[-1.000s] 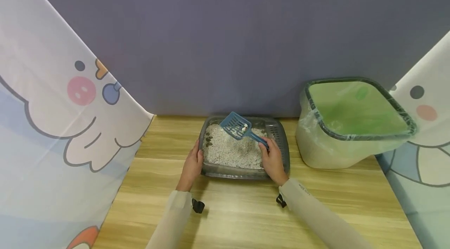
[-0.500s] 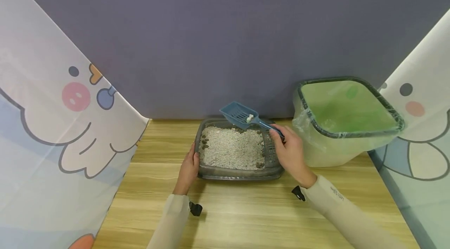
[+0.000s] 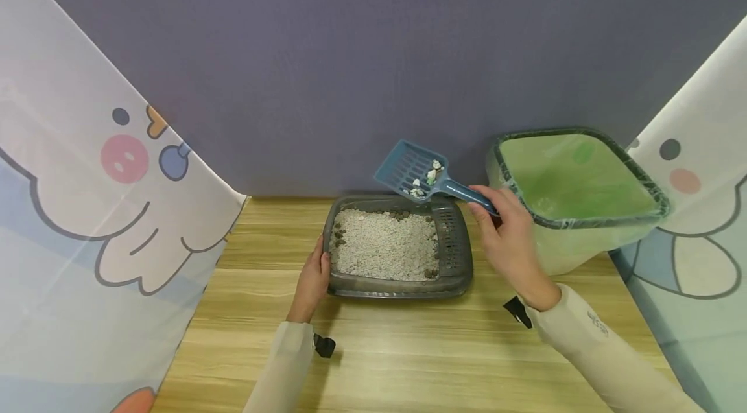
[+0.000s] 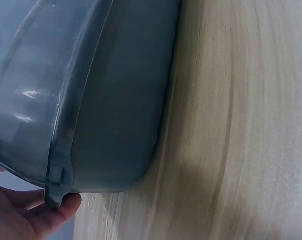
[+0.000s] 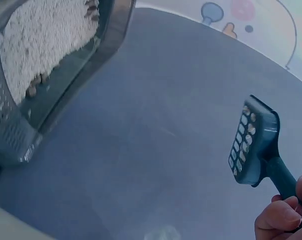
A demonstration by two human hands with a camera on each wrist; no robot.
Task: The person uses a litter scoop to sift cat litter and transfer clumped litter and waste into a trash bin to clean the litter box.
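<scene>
Head view: right hand grips the scoop, left hand pinches the litter tray; a level scoop should spill fewest clumps

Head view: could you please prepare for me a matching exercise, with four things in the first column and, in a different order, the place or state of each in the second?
Things
1. Blue scoop
2. Grey tray
3. Bin
4. Left hand

Places and states
A. Greenish inside, standing to the right of the tray
B. Gripping the tray's left side
C. Held by its handle in the right hand, with pale pieces on it
D. Holding pale granules, with small dark lumps near the edges

Right pairs: 1-C, 2-D, 3-A, 4-B
</scene>
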